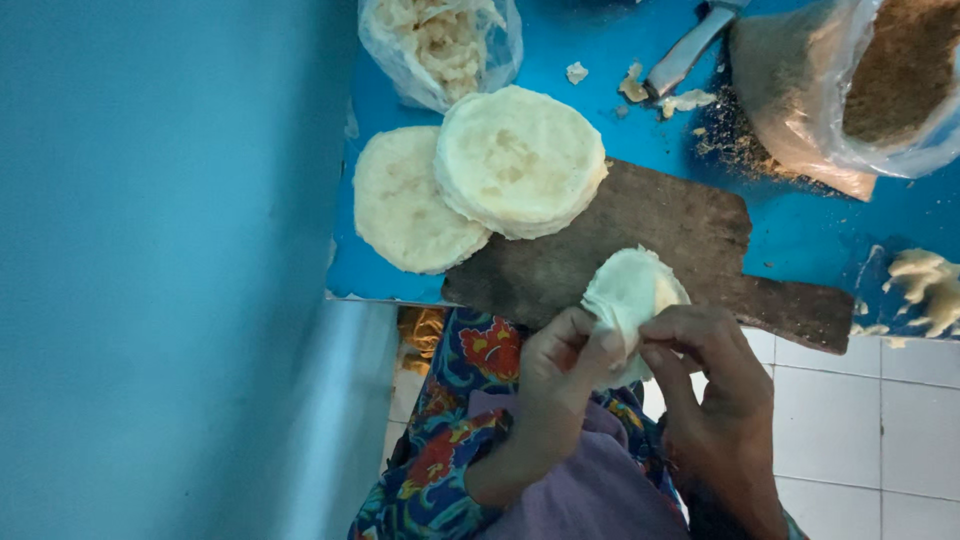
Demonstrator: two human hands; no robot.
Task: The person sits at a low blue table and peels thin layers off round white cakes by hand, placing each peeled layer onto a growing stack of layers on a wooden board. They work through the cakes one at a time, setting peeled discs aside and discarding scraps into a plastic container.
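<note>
Both my hands pinch a small folded pale dough wrapper (630, 290) over the near edge of a dark wooden board (660, 235). My left hand (555, 385) grips its left side with thumb and fingers. My right hand (715, 390) holds its right side with curled fingers. Two stacks of round flat dough sheets sit beyond, one stack (520, 160) partly on the board, the other (405, 200) on the blue table (800, 225).
A clear bag of pale shredded filling (440, 40) stands at the back. Another plastic bag of brown crumbs (870, 80) is at the back right, beside a knife (690, 45). Dough scraps (925, 285) lie on the right. A blue wall (160, 270) fills the left; white floor tiles (880, 430) below.
</note>
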